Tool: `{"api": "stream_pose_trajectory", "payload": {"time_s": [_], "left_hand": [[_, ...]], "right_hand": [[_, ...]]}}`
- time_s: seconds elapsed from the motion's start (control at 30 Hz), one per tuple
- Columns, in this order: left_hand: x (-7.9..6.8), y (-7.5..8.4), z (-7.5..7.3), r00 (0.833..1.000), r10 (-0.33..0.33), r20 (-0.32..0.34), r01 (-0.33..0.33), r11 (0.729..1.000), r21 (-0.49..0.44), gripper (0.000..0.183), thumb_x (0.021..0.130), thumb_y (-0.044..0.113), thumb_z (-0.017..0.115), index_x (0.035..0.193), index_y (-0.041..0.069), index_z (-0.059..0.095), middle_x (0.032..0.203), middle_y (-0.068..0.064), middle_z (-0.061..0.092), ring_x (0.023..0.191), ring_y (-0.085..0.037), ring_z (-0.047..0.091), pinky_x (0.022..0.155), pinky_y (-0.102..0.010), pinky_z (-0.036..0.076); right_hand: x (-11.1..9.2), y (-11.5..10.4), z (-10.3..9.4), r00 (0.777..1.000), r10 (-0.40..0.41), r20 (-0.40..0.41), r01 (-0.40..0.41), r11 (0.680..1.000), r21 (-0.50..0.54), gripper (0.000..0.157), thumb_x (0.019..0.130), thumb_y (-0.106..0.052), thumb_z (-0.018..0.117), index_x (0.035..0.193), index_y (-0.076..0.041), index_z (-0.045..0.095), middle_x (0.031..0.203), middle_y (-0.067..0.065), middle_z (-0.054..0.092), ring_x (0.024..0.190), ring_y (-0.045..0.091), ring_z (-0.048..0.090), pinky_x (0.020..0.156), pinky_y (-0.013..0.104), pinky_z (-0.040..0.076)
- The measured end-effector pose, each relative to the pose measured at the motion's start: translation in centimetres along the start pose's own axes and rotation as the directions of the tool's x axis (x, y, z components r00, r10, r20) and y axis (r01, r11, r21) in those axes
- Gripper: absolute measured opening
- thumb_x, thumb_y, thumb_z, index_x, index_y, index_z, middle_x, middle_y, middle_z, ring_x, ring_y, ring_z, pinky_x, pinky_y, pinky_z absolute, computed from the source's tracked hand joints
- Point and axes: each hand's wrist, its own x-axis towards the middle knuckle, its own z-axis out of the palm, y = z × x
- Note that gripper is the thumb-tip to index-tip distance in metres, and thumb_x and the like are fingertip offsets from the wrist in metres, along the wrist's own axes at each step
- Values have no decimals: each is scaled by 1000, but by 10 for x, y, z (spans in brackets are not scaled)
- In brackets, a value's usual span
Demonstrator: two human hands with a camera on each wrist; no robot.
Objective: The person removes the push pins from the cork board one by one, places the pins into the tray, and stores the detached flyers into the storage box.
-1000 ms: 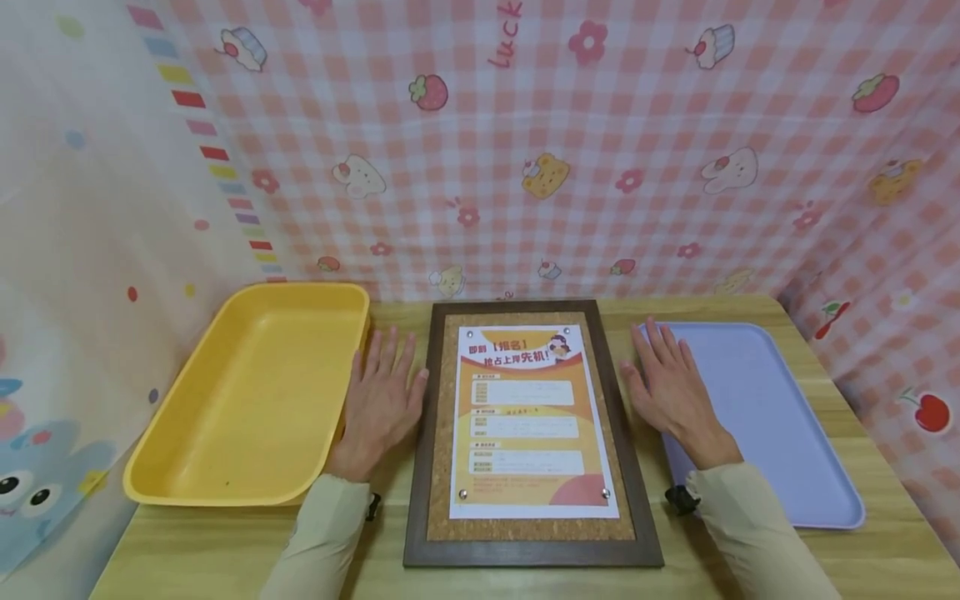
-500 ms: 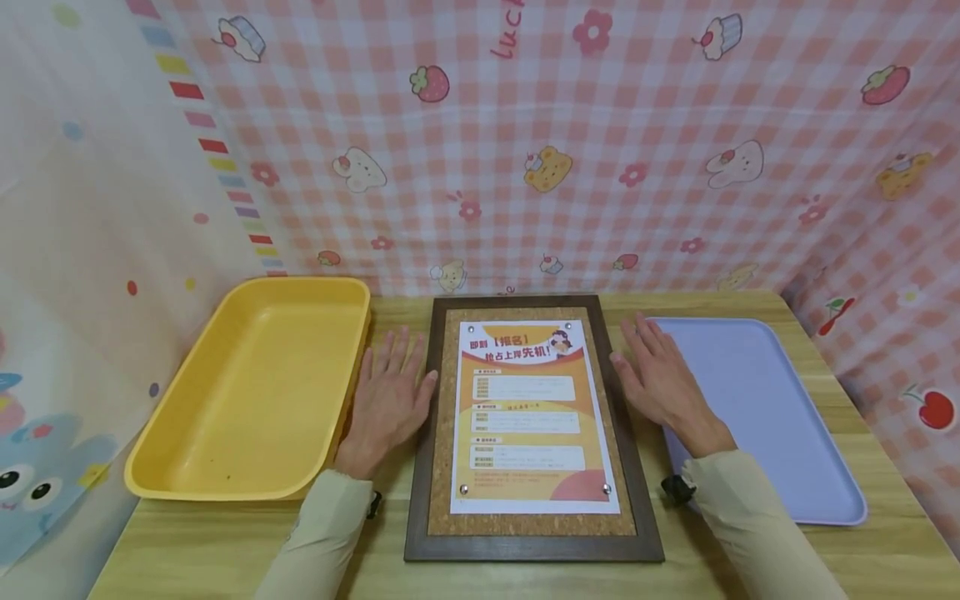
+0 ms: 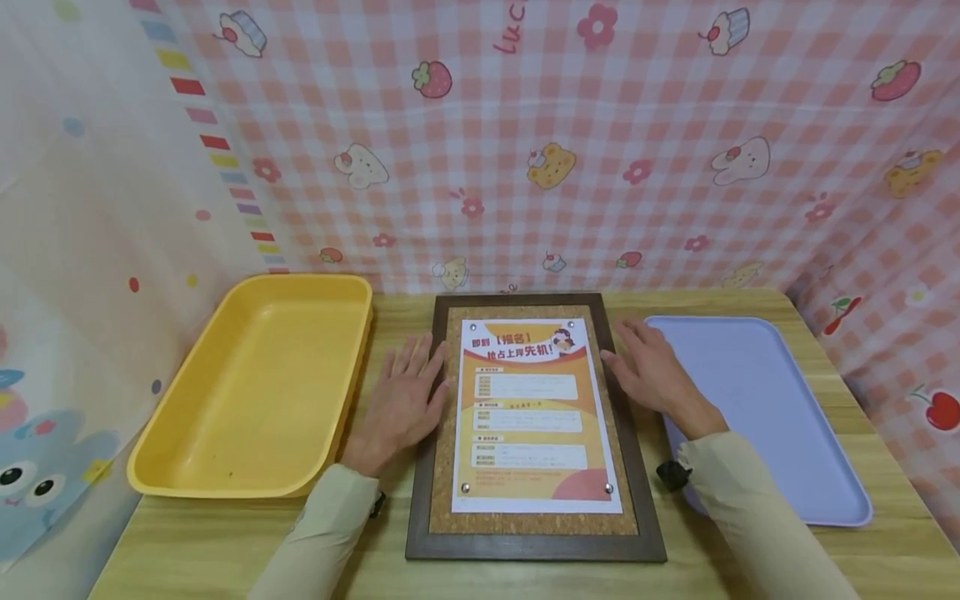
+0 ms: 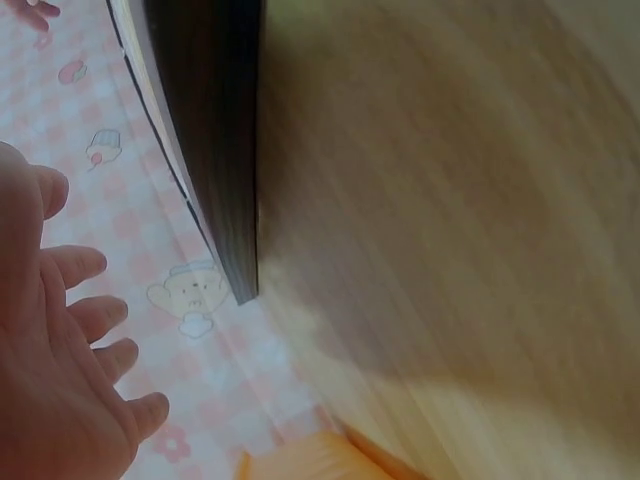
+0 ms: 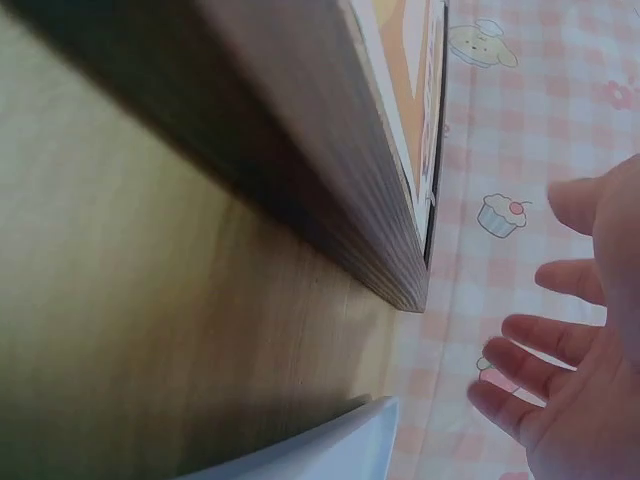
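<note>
A cork board in a dark brown wooden frame lies flat at the middle of the table. Pinned to it by silver pushpins at its corners is a printed orange and white poster. My left hand is spread at the board's left side, its thumb over the frame edge in the head view. On the other side, my right hand has its thumb near the right frame edge. Both wrist views show the hands with loosely extended fingers, apart from the frame and holding nothing.
To the left stands a deep yellow tray. A shallow lilac tray lies at the right, partly under the right forearm. A pink checked cloth hangs behind the wooden table.
Both hands have moved inward toward the framed board, the left to the right and the right to the left. The board and trays stay where they were.
</note>
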Motion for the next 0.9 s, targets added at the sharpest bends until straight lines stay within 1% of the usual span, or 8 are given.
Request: {"api": "stream_pose_trajectory", "payload": {"time_s": [0.13, 0.3, 0.37, 0.43, 0.53, 0.63, 0.7, 0.9], "left_hand": [[1, 1, 4, 999, 32, 2, -32, 999, -5, 55, 105, 35, 43, 155, 11, 36, 162, -14, 25, 151, -34, 18, 119, -57, 15], [4, 2, 7, 998, 64, 0, -64, 998, -18, 55, 104, 34, 45, 153, 10, 38, 161, -15, 27, 150, -36, 21, 119, -58, 17], [6, 2, 7, 997, 73, 19, -72, 997, -15, 55, 105, 36, 44, 154, 10, 38, 162, -14, 26, 150, -35, 20, 119, -57, 17], [8, 2, 9, 996, 80, 44, -80, 997, -8, 56, 105, 37, 42, 154, 10, 37, 162, -14, 26, 151, -34, 19, 119, -57, 17], [11, 3, 11, 992, 90, 93, -89, 996, -15, 57, 105, 38, 40, 156, 12, 33, 163, -13, 24, 152, -32, 16, 120, -56, 14], [14, 4, 14, 985, 106, 133, -104, 994, -23, 58, 106, 39, 38, 156, 11, 31, 163, -13, 23, 152, -32, 14, 121, -55, 13], [15, 5, 16, 981, 121, 152, -118, 993, -27, 59, 106, 40, 37, 157, 11, 30, 163, -13, 23, 152, -32, 13, 121, -55, 12], [19, 8, 21, 971, 147, 190, -143, 989, -31, 61, 106, 44, 35, 158, 13, 27, 164, -10, 20, 153, -30, 11, 121, -55, 10]], "right_hand": [[6, 0, 2, 999, -33, -2, 34, 999, 25, 55, 98, -16, 60, 144, 10, 42, 143, 33, 43, 129, 51, 40, 106, 64, 32], [16, 1, 2, 999, -31, 22, 30, 999, 28, 54, 98, -14, 60, 144, 10, 43, 139, 34, 46, 127, 50, 43, 105, 64, 35], [20, 2, 2, 999, -21, 48, 20, 999, 39, 54, 99, -14, 59, 144, 9, 42, 139, 35, 45, 127, 51, 43, 104, 64, 35], [24, 2, 1, 997, -2, 76, -2, 998, 57, 54, 100, -16, 58, 145, 8, 41, 139, 35, 44, 124, 50, 46, 102, 63, 38], [30, 3, 2, 993, 27, 116, -37, 996, 83, 54, 100, -18, 58, 146, 7, 42, 136, 34, 46, 111, 45, 56, 92, 60, 46], [36, 5, 4, 990, 45, 137, -58, 994, 95, 54, 99, -17, 60, 144, 8, 44, 131, 32, 51, 95, 38, 62, 79, 52, 53], [40, 5, 6, 988, 56, 146, -71, 993, 98, 54, 98, -17, 61, 143, 9, 45, 127, 31, 54, 89, 33, 62, 73, 47, 53], [49, 8, 10, 985, 67, 161, -88, 988, 125, 52, 97, -15, 63, 140, 9, 48, 121, 28, 62, 84, 29, 61, 68, 42, 51]]}}
